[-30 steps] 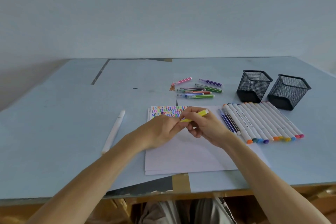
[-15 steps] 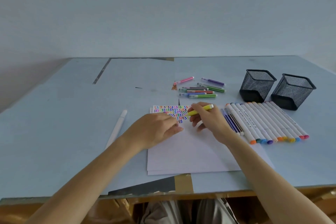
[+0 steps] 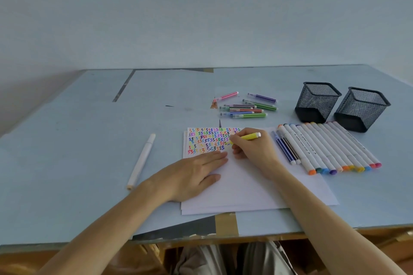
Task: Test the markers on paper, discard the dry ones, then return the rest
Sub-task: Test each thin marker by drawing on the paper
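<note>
The left hand (image 3: 196, 172) has moved from the marker and now lies flat, fingers straight, on the white paper sheet (image 3: 245, 187). The right hand (image 3: 254, 152) pinches the uncapped yellow plastic marker (image 3: 247, 136), tip now down by the scribbles, so testing begins.

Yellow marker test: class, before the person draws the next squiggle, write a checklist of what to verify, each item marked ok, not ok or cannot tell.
1. Yellow marker held in a writing grip by the right hand: ok.
2. Tip on the paper, beside the coloured squiggles: ok.
3. Left hand lying flat on the sheet to steady it: ok.
4. Blank paper left below the squiggles: ok.
5. Yellow ink actually marking: cannot tell.
6. Mesh pen cups upright for the returns: ok.
</note>
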